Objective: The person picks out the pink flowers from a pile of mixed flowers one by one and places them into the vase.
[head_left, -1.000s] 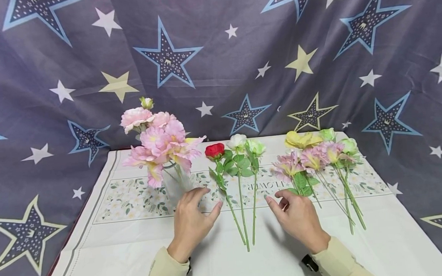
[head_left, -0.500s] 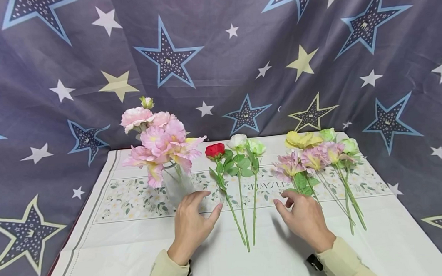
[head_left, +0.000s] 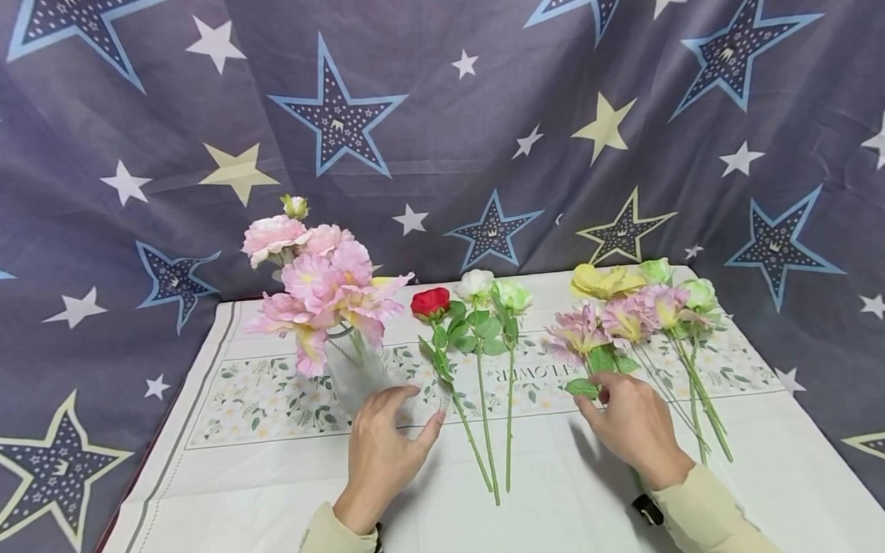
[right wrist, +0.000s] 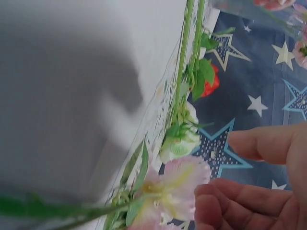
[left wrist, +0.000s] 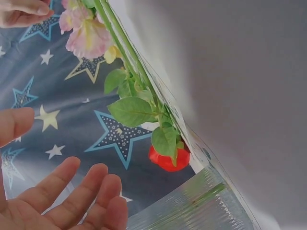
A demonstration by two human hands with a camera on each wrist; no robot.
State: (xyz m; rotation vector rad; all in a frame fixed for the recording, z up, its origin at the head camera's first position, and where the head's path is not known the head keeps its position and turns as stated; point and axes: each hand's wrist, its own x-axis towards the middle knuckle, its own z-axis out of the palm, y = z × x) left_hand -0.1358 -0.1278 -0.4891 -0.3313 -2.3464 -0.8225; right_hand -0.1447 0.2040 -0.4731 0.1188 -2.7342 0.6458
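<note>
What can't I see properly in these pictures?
Head view: lower end of the clear vase, partly behind the left hand.
Head view: some stem below the green leaves, behind the right hand.
Right wrist view: the nearest green stem, blurred and cut off by the left edge.

The head view looks forward and down from farther back; close, sideways-tilted wrist views share the red rose, right of centre.

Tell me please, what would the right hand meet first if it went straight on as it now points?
The right hand would probably meet the green leaves beside the nearest pink flower; depth is unclear, so it might pass above.
</note>
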